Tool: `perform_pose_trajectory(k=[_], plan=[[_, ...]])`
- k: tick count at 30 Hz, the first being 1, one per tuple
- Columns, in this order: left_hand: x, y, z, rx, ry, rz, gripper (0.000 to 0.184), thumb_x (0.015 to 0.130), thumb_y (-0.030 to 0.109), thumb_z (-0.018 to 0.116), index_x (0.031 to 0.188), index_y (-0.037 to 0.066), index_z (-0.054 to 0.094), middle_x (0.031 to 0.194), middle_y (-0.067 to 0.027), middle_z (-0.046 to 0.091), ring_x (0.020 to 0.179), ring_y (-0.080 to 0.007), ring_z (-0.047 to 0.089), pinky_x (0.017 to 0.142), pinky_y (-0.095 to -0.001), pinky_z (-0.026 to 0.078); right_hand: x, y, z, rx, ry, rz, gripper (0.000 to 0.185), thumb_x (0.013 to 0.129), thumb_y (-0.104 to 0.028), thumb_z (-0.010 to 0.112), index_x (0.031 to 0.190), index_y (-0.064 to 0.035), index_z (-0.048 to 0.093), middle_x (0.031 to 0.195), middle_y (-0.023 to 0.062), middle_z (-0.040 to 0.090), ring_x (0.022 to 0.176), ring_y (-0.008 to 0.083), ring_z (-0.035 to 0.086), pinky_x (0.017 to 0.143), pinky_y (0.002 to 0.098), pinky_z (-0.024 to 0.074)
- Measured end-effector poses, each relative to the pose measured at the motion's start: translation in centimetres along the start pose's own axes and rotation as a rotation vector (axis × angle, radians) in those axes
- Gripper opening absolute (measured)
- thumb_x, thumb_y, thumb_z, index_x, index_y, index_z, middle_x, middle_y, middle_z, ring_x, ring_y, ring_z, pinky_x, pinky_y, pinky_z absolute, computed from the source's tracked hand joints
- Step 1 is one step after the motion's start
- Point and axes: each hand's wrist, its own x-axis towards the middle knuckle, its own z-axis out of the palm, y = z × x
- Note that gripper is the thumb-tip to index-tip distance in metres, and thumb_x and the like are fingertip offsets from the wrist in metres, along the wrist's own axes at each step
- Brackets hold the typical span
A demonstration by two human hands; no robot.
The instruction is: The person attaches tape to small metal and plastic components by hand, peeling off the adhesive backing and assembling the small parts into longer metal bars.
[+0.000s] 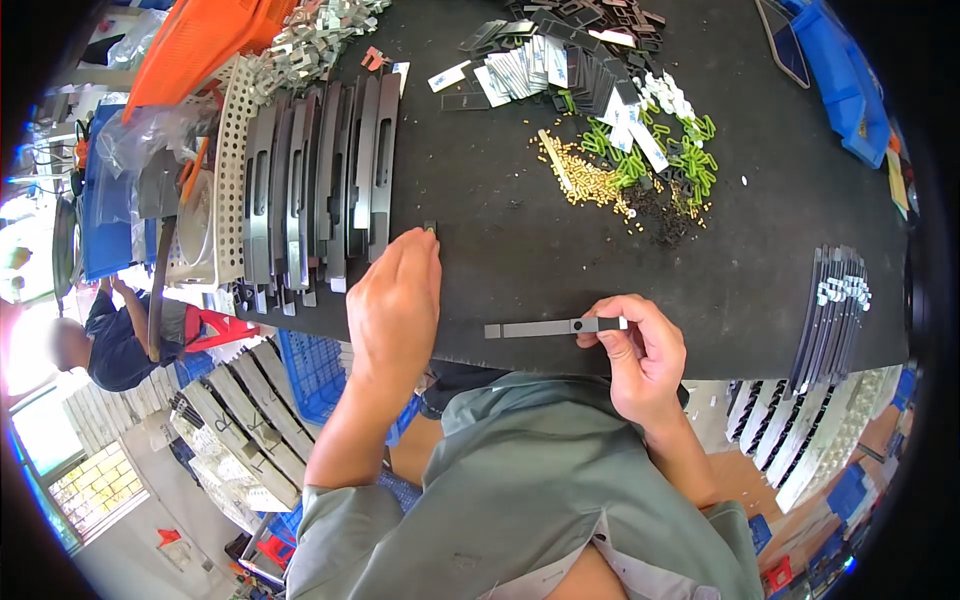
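My right hand [645, 352] pinches one end of a flat grey metal strip [540, 328] between thumb and fingers. The strip lies nearly level near the table's front edge, with a dark round hole and a pale tip close to my fingers. Further left, my left hand [395, 305] reaches forward with its fingers pressed together. A small dark piece [430, 226] shows at its fingertips, partly hidden by them. Beside that hand stands a row of long dark slotted bars [378, 150].
On the black table [480, 210] lie brass pins [590, 180], green clips [697, 170], white bits [665, 95] and dark plates [600, 90]. Thin strips [830, 310] are stacked at the right. A perforated white basket [232, 170] borders the left; a person [135, 340] is beyond.
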Motion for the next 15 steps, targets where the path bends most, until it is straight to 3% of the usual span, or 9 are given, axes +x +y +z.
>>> perform_pose_trajectory(k=[1, 2, 4, 6, 9, 11, 12, 15], plan=[[-0.2, -0.1, 0.1, 0.024, 0.005, 0.077, 0.024, 0.090, 0.004, 0.072, 0.113, -0.003, 0.068, 0.106, -0.0161, 0.073, 0.087, -0.0336, 0.072, 0.075, -0.0398, 0.058, 0.0, 0.0, -0.1, -0.002, 0.004, 0.000, 0.010, 0.101, 0.002, 0.060, 0.110, 0.0070, 0.061, 0.097, 0.0120, 0.068, 0.080, 0.0152, 0.069, 0.071, 0.0265, 0.0564], [-0.3, 0.2, 0.0, 0.020, 0.004, 0.081, 0.024, 0.090, 0.004, 0.072, 0.113, -0.003, 0.068, 0.106, -0.0161, 0.073, 0.087, -0.0336, 0.072, 0.075, -0.0398, 0.058, -0.1, 0.0, -0.1, 0.000, 0.001, 0.005, 0.011, 0.100, 0.003, 0.060, 0.110, 0.0066, 0.062, 0.097, 0.0119, 0.068, 0.080, 0.0147, 0.069, 0.071, 0.0262, 0.0561], [-1.0, 1.2, -0.4, 0.085, -0.053, 0.036, 0.034, 0.088, 0.001, 0.074, 0.121, -0.003, 0.069, 0.115, -0.0183, 0.072, 0.105, -0.0348, 0.069, 0.091, -0.0393, 0.055, 0.0, 0.2, 0.0, -0.008, 0.004, 0.007, 0.011, 0.099, 0.005, 0.060, 0.110, 0.0062, 0.062, 0.097, 0.0119, 0.068, 0.079, 0.0142, 0.068, 0.070, 0.0258, 0.0558], [-2.0, 1.4, 0.2, 0.056, 0.005, 0.033, 0.034, 0.089, 0.003, 0.074, 0.122, -0.004, 0.069, 0.121, -0.0193, 0.070, 0.114, -0.0354, 0.066, 0.096, -0.0415, 0.053, -0.2, 0.2, -0.2, -0.013, -0.016, 0.042, 0.015, 0.096, 0.008, 0.059, 0.111, 0.0041, 0.062, 0.096, 0.0117, 0.068, 0.079, 0.0131, 0.069, 0.070, 0.0250, 0.0555], [-1.1, 1.0, 1.9, -0.017, 0.138, -0.051, 0.016, 0.091, 0.003, 0.074, 0.106, 0.000, 0.073, 0.106, -0.0152, 0.073, 0.097, -0.0316, 0.070, 0.088, -0.0405, 0.055, -0.1, -0.4, -0.4, -0.024, -0.063, 0.116, 0.014, 0.100, 0.005, 0.055, 0.112, 0.0059, 0.062, 0.102, 0.0131, 0.067, 0.087, 0.0165, 0.070, 0.078, 0.0294, 0.0580], [-0.5, 1.4, 2.4, -0.113, 0.152, -0.135, 0.015, 0.096, 0.004, 0.067, 0.111, 0.000, 0.071, 0.104, -0.0140, 0.070, 0.095, -0.0271, 0.069, 0.084, -0.0357, 0.054, 0.1, -0.5, -0.4, 0.021, -0.037, 0.112, 0.014, 0.100, 0.005, 0.055, 0.113, 0.0052, 0.062, 0.102, 0.0121, 0.067, 0.088, 0.0159, 0.071, 0.079, 0.0283, 0.0576], [-0.4, 2.5, 2.1, -0.185, 0.071, -0.301, 0.015, 0.095, 0.001, 0.066, 0.109, -0.001, 0.070, 0.103, -0.0148, 0.068, 0.092, -0.0298, 0.066, 0.085, -0.0383, 0.052, -0.2, -0.6, -0.6, 0.056, -0.024, 0.129, 0.014, 0.101, 0.004, 0.056, 0.114, 0.0048, 0.062, 0.102, 0.0117, 0.067, 0.088, 0.0156, 0.071, 0.079, 0.0279, 0.0574], [-0.8, 3.3, 1.3, -0.319, 0.051, -0.202, 0.017, 0.099, 0.003, 0.062, 0.114, -0.002, 0.067, 0.108, -0.0140, 0.066, 0.093, -0.0249, 0.065, 0.084, -0.0348, 0.051, -0.8, -1.3, -1.5, 0.045, 0.083, 0.078, 0.015, 0.099, 0.003, 0.059, 0.114, 0.0020, 0.061, 0.092, 0.0088, 0.066, 0.084, 0.0136, 0.072, 0.073, 0.0270, 0.0556]])
